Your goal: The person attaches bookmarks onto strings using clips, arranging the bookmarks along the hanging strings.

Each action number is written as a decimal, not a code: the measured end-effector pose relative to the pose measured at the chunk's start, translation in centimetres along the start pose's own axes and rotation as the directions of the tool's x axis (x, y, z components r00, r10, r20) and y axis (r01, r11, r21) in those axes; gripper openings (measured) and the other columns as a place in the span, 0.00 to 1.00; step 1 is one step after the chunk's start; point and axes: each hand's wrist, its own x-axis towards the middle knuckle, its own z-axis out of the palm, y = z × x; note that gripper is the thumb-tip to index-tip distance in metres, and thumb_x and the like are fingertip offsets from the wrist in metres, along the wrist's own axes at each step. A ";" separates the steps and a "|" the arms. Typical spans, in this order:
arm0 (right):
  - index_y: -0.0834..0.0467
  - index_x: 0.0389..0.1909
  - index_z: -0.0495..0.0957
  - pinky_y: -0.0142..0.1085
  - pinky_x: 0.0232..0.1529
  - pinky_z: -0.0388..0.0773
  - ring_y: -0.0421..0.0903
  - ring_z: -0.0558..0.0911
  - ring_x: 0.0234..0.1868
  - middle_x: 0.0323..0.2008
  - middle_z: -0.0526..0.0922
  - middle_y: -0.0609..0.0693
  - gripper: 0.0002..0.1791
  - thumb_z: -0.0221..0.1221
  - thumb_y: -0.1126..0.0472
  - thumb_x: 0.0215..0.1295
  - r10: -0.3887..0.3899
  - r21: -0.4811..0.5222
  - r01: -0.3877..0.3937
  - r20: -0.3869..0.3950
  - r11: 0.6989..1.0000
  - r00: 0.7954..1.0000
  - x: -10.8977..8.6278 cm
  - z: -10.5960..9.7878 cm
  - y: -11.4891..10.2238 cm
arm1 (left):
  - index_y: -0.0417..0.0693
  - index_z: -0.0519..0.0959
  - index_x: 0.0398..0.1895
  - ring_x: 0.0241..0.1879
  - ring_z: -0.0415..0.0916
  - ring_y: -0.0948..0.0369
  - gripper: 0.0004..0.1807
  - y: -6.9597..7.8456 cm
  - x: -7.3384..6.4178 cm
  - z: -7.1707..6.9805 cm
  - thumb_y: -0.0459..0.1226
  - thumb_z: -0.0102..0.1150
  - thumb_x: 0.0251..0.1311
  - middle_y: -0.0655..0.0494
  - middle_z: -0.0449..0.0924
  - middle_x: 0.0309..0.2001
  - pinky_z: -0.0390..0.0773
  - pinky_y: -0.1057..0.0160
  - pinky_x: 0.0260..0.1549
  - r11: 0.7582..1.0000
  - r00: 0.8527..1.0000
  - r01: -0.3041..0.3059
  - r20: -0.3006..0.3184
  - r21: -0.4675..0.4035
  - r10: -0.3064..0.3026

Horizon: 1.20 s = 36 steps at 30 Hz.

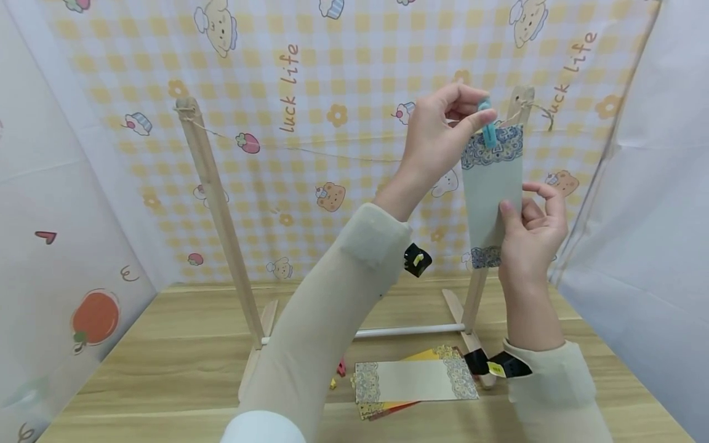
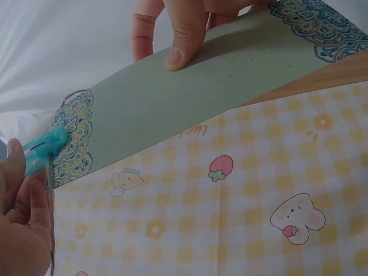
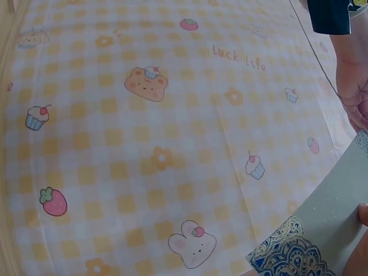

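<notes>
Bright, diffuse light fills the head view here, falling softly across the counter (image 1: 183, 344) and patterned cloth (image 1: 332, 234), and look how the wide view splays the wooden posts (image 1: 218, 215) outward at the top! Over to the left wrist, dimmer now, with a soft shadow on the card (image 2: 149, 109) beside the fingers (image 2: 187, 29). And the right wrist picture is hazy, low in contrast, the cloth's print looking washed out.

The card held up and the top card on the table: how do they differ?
The raised card is held nearly upright, while the lower card lies flat. The raised card has a turquoise clip at its top end; the lower card shows none. Both are pale oblongs with patterned bands at each end.
</notes>
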 end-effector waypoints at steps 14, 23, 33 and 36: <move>0.56 0.46 0.77 0.44 0.54 0.69 0.43 0.81 0.36 0.28 0.84 0.47 0.14 0.61 0.75 0.63 -0.030 -0.014 0.031 0.042 0.999 0.999 -0.2 0.0 0.5 | 0.44 0.81 0.54 0.42 0.81 0.68 0.19 -0.2 -0.4 0.3 0.39 0.69 0.60 0.53 0.86 0.43 0.76 0.81 0.43 0.998 1.000 -0.008 0.029 0.069 0.005; 0.56 0.40 0.79 0.32 0.41 0.73 0.44 0.73 0.32 0.26 0.83 0.46 0.16 0.61 0.80 0.59 -0.082 -0.022 0.083 0.038 0.996 0.996 -0.3 -0.7 1.0 | 0.46 0.79 0.57 0.42 0.82 0.69 0.21 0.3 -0.8 0.6 0.42 0.67 0.61 0.56 0.88 0.47 0.75 0.82 0.43 0.988 0.996 -0.030 0.083 0.153 0.017; 0.56 0.42 0.79 0.35 0.46 0.70 0.44 0.74 0.37 0.31 0.84 0.45 0.16 0.62 0.78 0.59 -0.033 -0.106 0.037 0.034 0.994 0.999 -0.1 -1.5 0.6 | 0.49 0.80 0.56 0.45 0.81 0.68 0.19 0.4 -1.1 0.0 0.44 0.64 0.65 0.57 0.86 0.51 0.75 0.81 0.44 0.973 0.996 0.007 0.082 0.231 -0.027; 0.55 0.43 0.79 0.36 0.49 0.68 0.43 0.74 0.39 0.32 0.84 0.45 0.15 0.63 0.76 0.60 -0.009 -0.142 0.013 0.028 0.990 1.000 -0.1 -1.9 0.7 | 0.48 0.79 0.56 0.46 0.81 0.67 0.19 0.4 -1.4 -0.1 0.44 0.63 0.65 0.57 0.86 0.51 0.75 0.80 0.45 0.969 0.996 -0.003 0.085 0.247 -0.018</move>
